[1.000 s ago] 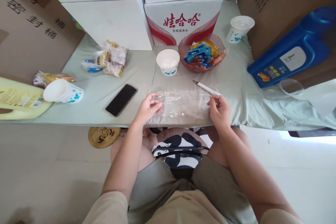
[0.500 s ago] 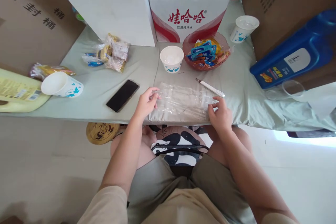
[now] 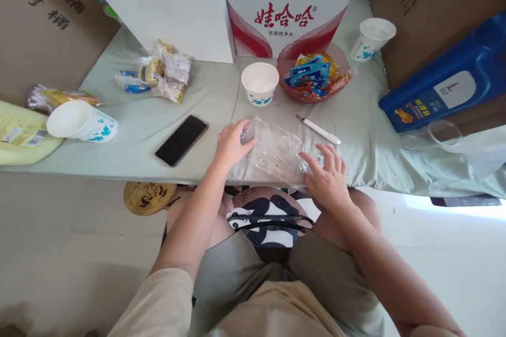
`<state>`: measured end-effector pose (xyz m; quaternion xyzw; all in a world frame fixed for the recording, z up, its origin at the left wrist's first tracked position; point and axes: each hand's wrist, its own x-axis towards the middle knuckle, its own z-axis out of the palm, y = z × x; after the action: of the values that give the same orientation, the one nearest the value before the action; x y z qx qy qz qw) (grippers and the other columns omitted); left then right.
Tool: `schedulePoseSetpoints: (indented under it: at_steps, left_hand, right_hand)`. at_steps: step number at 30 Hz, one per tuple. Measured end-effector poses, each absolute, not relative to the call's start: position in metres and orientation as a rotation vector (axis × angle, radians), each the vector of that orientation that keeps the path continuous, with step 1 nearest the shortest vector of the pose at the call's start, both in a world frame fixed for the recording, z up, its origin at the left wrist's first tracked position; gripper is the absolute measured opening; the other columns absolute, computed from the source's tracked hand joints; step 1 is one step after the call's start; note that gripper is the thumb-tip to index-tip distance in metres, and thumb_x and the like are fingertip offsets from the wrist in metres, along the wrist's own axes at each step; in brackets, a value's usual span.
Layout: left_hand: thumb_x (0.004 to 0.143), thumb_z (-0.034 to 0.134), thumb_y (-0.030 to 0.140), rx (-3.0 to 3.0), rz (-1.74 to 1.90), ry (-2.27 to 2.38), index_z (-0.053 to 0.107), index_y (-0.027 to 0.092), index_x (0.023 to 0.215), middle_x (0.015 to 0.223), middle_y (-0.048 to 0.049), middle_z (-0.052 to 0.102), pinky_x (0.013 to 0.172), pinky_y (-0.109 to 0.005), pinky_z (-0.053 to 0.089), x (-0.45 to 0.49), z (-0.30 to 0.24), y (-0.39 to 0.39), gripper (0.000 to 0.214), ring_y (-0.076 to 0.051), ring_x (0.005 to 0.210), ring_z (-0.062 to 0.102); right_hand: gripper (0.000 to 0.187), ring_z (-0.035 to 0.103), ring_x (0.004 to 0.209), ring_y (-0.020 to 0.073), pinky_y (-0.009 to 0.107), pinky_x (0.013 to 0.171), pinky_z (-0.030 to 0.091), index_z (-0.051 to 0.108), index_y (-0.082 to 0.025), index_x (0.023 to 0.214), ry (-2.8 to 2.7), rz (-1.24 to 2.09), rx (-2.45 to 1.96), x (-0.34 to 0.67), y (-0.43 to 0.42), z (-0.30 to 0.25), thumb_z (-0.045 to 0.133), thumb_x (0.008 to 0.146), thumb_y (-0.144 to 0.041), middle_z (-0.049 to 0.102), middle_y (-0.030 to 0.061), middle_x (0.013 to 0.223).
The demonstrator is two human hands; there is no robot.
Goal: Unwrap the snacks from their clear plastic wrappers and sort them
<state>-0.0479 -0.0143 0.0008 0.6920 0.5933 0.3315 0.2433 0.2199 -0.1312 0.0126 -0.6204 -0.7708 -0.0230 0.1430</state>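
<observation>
A crumpled clear plastic bag (image 3: 276,150) lies at the table's near edge, between my two hands. My left hand (image 3: 234,143) is at its left end, thumb and fingers apart around that edge. Over the right end, my right hand (image 3: 327,172) has its fingers spread, with the index finger reaching onto the plastic. Just behind the bag on the right lies a white pen-shaped tool (image 3: 319,130) with a dark tip. A white paper cup (image 3: 260,84) with blue leaves stands beyond the bag. To the left of my left hand rests a black phone (image 3: 182,140).
A pink glass bowl (image 3: 286,87) of small packets stands at the back. Wrapped snacks (image 3: 166,71) lie back left, and a paper cup (image 3: 103,125) lies tilted nearer. On the right are a blue bottle (image 3: 430,97), a clear cup (image 3: 445,134) and another paper cup (image 3: 367,45). Boxes (image 3: 290,16) line the back.
Both hands have shifted slightly, the left to the right and the right inward onto the plastic with fingers spreading. The bag has turned, its right end now nearer the table edge.
</observation>
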Motion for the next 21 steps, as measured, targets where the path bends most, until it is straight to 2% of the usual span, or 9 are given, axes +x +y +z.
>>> schedulePoseSetpoints:
  at_steps: [4, 7, 9, 12, 14, 16, 19, 21]
  left_hand:
    - [0.073, 0.077, 0.016, 1.967, 0.816, 1.574, 0.065, 0.024, 0.122, 0.107, -0.0085, 0.073, 0.107, -0.05, 0.038, -0.045, -0.002, -0.013, 0.051, -0.03, 0.11, 0.062]
    - [0.078, 0.071, 0.013, 2.006, 0.802, 1.496, 0.066, 0.024, 0.12, 0.102, -0.0059, 0.075, 0.104, -0.046, 0.042, -0.044, 0.0, -0.012, 0.043, -0.026, 0.105, 0.064]
    - [0.082, 0.066, 0.013, 1.999, 0.816, 1.429, 0.066, 0.024, 0.117, 0.099, -0.004, 0.075, 0.101, -0.041, 0.046, -0.043, 0.003, -0.013, 0.037, -0.022, 0.101, 0.066]
    - [0.085, 0.064, 0.016, 1.936, 0.874, 1.314, 0.066, 0.023, 0.112, 0.096, -0.0028, 0.075, 0.096, -0.035, 0.049, -0.04, 0.007, -0.015, 0.028, -0.018, 0.095, 0.068]
    - [0.085, 0.065, 0.018, 1.872, 0.927, 1.258, 0.066, 0.022, 0.11, 0.094, -0.0026, 0.075, 0.092, -0.032, 0.051, -0.037, 0.008, -0.016, 0.025, -0.017, 0.092, 0.07]
    - [0.084, 0.067, 0.02, 1.798, 0.967, 1.219, 0.066, 0.022, 0.109, 0.092, -0.0023, 0.075, 0.089, -0.031, 0.052, -0.034, 0.007, -0.015, 0.026, -0.016, 0.09, 0.07]
    - [0.082, 0.068, 0.022, 1.69, 1.007, 1.172, 0.064, 0.021, 0.11, 0.092, -0.0024, 0.075, 0.086, -0.03, 0.053, -0.031, 0.002, -0.012, 0.028, -0.015, 0.088, 0.07]
    - [0.082, 0.069, 0.022, 1.642, 1.028, 1.168, 0.063, 0.02, 0.109, 0.092, -0.0025, 0.074, 0.085, -0.029, 0.053, -0.031, -0.001, -0.01, 0.028, -0.014, 0.086, 0.07]
  right_hand:
    - [0.055, 0.036, 0.144, 0.0386, 0.065, 0.111, 0.031, 0.061, -0.031, 0.129, -2.534, 0.122, -1.61, 0.217, -0.148, 0.024, 0.053, 0.08, -0.006, 0.051, 0.0116, 0.146]
    - [0.033, 0.04, 0.141, 0.0391, 0.067, 0.112, 0.025, 0.066, -0.03, 0.116, -2.473, 0.2, -1.562, 0.216, -0.144, 0.035, 0.056, 0.087, -0.02, 0.06, 0.0091, 0.139]
    - [0.023, 0.052, 0.13, 0.0361, 0.06, 0.11, 0.032, 0.066, -0.028, 0.112, -2.298, 0.232, -1.566, 0.214, -0.127, 0.04, 0.056, 0.091, -0.03, 0.067, 0.0092, 0.127]
    - [0.031, 0.062, 0.113, 0.0323, 0.049, 0.097, 0.045, 0.062, -0.025, 0.119, -2.162, 0.35, -1.521, 0.205, -0.091, 0.038, 0.057, 0.09, -0.034, 0.07, 0.011, 0.12]
    - [0.044, 0.063, 0.109, 0.0327, 0.047, 0.092, 0.047, 0.058, -0.022, 0.127, -2.16, 0.437, -1.498, 0.197, -0.07, 0.032, 0.062, 0.085, -0.035, 0.07, 0.0115, 0.12]
    - [0.049, 0.066, 0.101, 0.0306, 0.044, 0.089, 0.047, 0.057, -0.022, 0.129, -2.144, 0.511, -1.509, 0.19, -0.056, 0.024, 0.065, 0.081, -0.033, 0.074, 0.008, 0.105]
    - [0.023, 0.064, 0.076, 0.0217, 0.034, 0.076, 0.046, 0.065, -0.023, 0.105, -2.065, 0.623, -1.533, 0.185, -0.049, 0.014, 0.057, 0.084, -0.029, 0.068, 0.0011, 0.074]
    - [0.014, 0.06, 0.068, 0.0181, 0.031, 0.068, 0.045, 0.064, -0.023, 0.088, -1.985, 0.657, -1.535, 0.185, -0.05, 0.01, 0.052, 0.086, -0.028, 0.064, 0.0014, 0.07]
